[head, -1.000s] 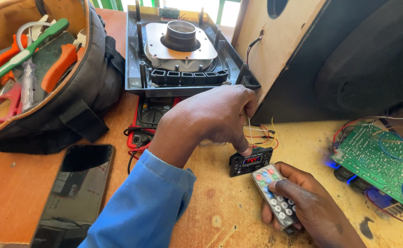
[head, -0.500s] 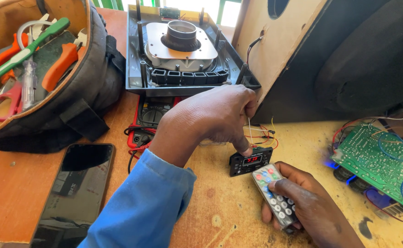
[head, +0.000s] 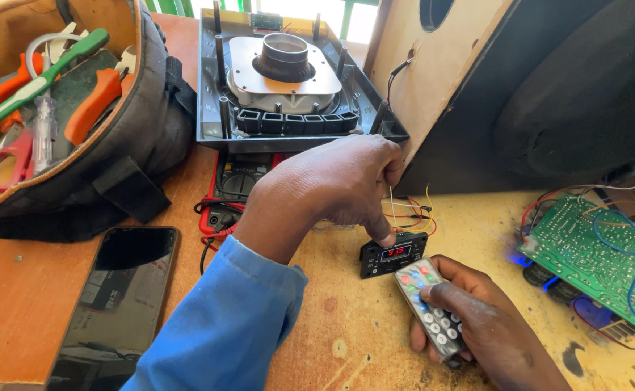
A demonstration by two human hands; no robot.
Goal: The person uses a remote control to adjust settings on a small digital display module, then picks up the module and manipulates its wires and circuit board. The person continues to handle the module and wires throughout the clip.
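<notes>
Left hand (head: 346,185) pinching thin wires, fingertip on small black display module (head: 393,254), right hand (head: 477,329) gripping slim grey remote control (head: 432,308), scuffed wooden counter (head: 346,340), green circuit board (head: 596,253) nearby.

place: looking like a small electronics repair workshop | bench: worn wooden worktop (head: 346,355) | tools: open tool bag (head: 115,166) holding screwdrivers and pliers, multimeter (head: 234,185) sitting by it | parts: bare green circuit board (head: 596,253) trailing wires, opened speaker cabinet (head: 549,87) standing behind
</notes>
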